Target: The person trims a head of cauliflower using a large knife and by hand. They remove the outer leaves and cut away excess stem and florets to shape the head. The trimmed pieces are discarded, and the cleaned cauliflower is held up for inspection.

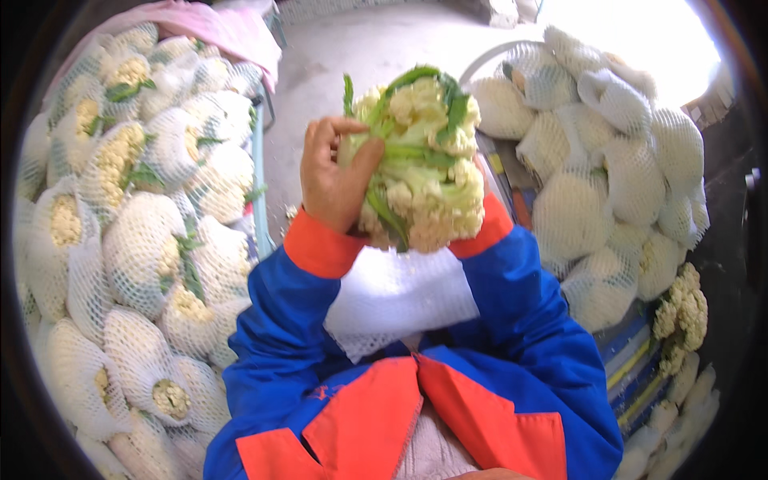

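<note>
A cauliflower head [429,162] with green leaves and its cut stem turned to the left is held up in front of me. My left hand [339,168] grips it by the stem end, thumb and fingers around the leaf bases. On the far right side my right hand [482,174] supports the florets, mostly hidden behind the head. Below, a white foam net sleeve [408,294] lies across my lap, between my blue sleeves with orange cuffs.
Many net-wrapped cauliflowers [144,246] are heaped at left beside a light-blue frame edge [261,174], with a pink cloth [198,27] behind. More wrapped cauliflowers [573,195] pile up at right. A bare cauliflower [681,318] rests near striped slats [630,360]. Concrete floor [330,60] shows ahead.
</note>
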Available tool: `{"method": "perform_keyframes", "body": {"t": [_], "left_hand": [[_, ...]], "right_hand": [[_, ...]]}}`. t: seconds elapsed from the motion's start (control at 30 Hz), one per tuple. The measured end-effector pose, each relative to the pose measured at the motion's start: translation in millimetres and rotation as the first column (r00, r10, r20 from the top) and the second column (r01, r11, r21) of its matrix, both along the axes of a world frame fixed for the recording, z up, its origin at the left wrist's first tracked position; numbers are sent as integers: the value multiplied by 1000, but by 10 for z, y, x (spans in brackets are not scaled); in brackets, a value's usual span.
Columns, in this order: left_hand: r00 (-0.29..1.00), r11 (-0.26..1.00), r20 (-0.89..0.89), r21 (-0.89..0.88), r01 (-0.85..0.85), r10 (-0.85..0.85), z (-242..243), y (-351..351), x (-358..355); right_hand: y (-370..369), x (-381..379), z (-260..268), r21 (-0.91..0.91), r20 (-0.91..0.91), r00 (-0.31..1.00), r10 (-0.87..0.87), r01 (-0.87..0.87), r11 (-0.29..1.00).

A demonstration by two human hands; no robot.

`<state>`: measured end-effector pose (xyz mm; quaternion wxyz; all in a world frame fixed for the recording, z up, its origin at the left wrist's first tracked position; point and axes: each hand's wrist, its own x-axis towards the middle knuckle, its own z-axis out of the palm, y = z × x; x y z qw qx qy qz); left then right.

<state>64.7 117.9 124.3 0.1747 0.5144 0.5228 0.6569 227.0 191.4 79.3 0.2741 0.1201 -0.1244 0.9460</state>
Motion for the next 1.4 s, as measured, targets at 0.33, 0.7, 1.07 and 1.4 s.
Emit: {"method": "perform_keyframes", "body": {"t": [0.33,0.7,1.07,1.4], "left_hand": [[921,934,-288,317,-167,263,617,-144,-468],[965,965,-155,191,-181,212,285,-58,-422],[989,980,-28,141,-143,149,256,-74,-465],[996,998,-66,-21,-58,56,146,-186,-463]], "right_hand": [[564,-92,-335,91,744,539,-395,504,859],[452,-274,-446,26,681,677,-278,358,933],[222,-465,-309,27,639,723,-262,319,947],[57,-407,-439,204,558,779,-284,203,958]]}}
